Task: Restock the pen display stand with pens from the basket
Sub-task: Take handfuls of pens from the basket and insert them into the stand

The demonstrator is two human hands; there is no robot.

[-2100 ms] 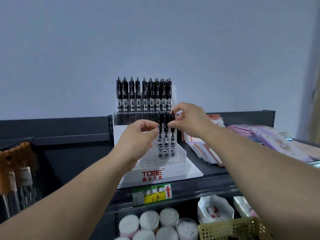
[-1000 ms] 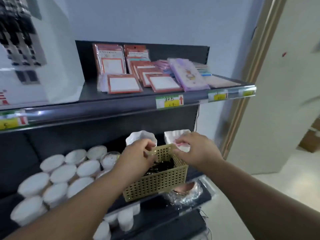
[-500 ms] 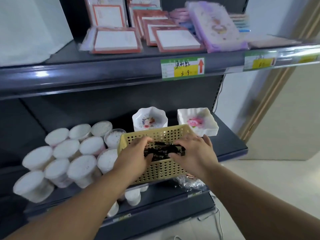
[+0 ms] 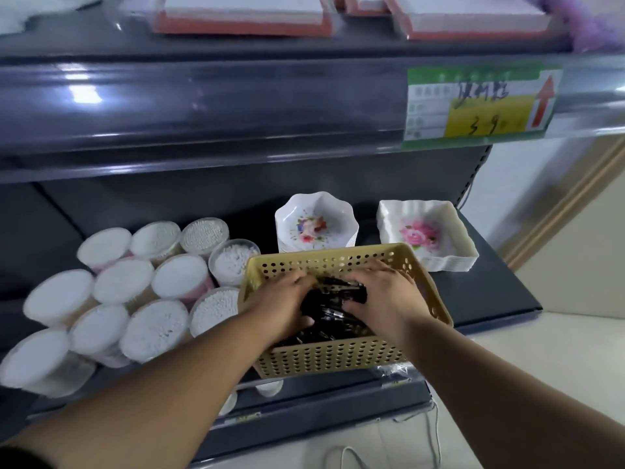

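Observation:
A yellow perforated basket (image 4: 338, 358) sits on the lower shelf and holds a heap of black pens (image 4: 333, 299). Both my hands are inside it. My left hand (image 4: 280, 301) curls its fingers round a bunch of pens from the left. From the right, my right hand (image 4: 385, 296) grips the same bunch. The bunch lies across the basket between the two hands, just above the loose pens. The pen display stand is out of view.
Several round tubs of cotton swabs (image 4: 142, 299) crowd the shelf left of the basket. Two flowered white dishes (image 4: 316, 225) (image 4: 426, 231) stand behind it. The upper shelf's edge with a price tag (image 4: 480, 103) overhangs closely. Pale floor lies to the right.
My hands left the pen stand on the upper shelf, dropped to the basket below and closed on a bunch of pens. The view has tilted down and drawn nearer.

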